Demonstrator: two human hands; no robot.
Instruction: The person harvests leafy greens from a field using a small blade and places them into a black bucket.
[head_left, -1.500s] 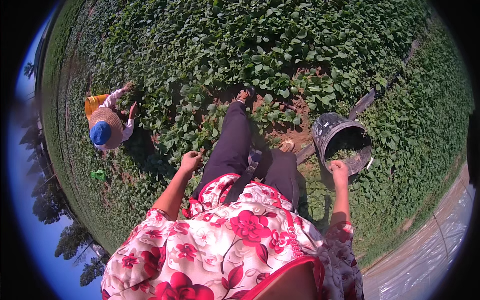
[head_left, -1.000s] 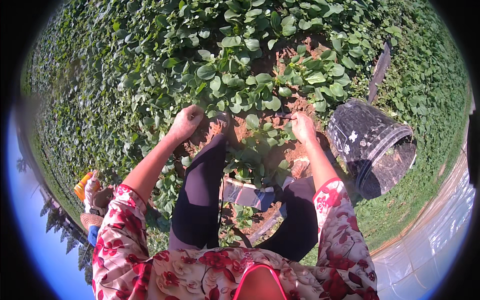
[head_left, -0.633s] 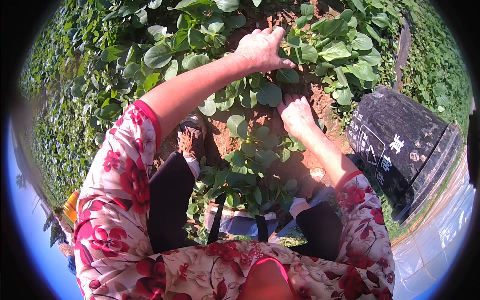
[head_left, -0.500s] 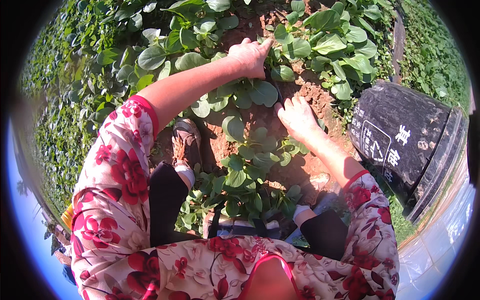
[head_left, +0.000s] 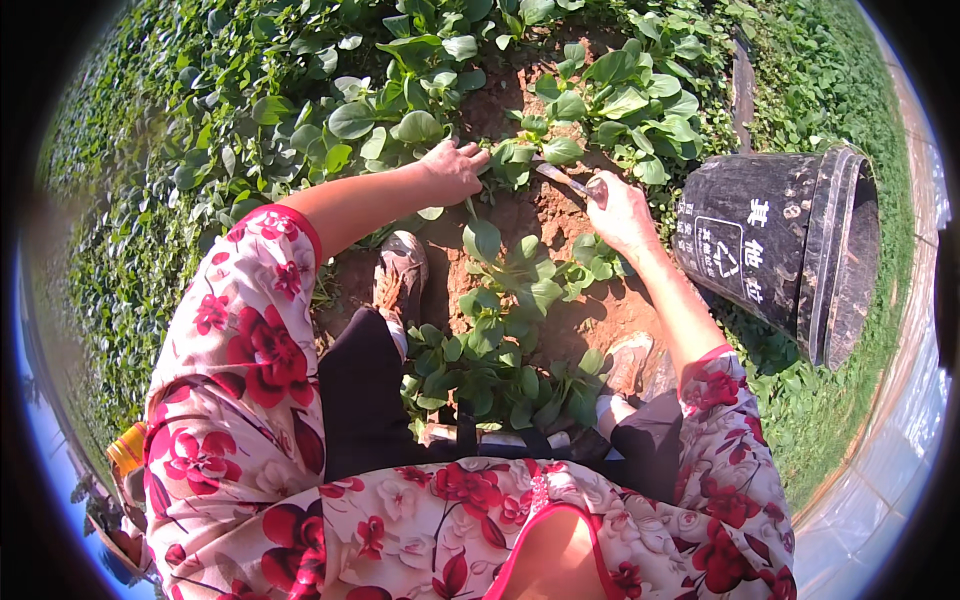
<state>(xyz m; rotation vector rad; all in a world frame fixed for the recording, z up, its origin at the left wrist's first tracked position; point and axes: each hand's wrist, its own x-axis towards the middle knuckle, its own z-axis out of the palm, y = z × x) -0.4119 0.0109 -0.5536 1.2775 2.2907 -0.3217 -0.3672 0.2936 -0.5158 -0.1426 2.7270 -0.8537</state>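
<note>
My left hand (head_left: 456, 170) hovers low over the leafy bed, its fingers curled; whatever they hold, if anything, is hidden beneath them. A pale stem shows just under this hand, above an upright green leaf (head_left: 481, 240). In my right hand (head_left: 622, 212) is the handle of a small knife (head_left: 562, 178). Its narrow, soil-stained blade points left, towards the base of a low leafy green plant (head_left: 515, 157) between my hands. Another leafy clump (head_left: 630, 100) grows just beyond. Between my feet stand more broad-leaved greens (head_left: 500, 300) in reddish soil.
On the right a black plastic bucket (head_left: 745, 235) lies on its side, mouth turned right. Beyond it runs pale plastic sheeting (head_left: 880, 490). My shoes (head_left: 401, 275) stand among the plants. A yellow object (head_left: 128, 447) shows at far left. Dense greens fill the left side.
My left hand has drawn nearer to me, and its spread fingers have curled. My right hand has shifted right, bringing the knife blade into clear sight. The whole view has shifted a little.
</note>
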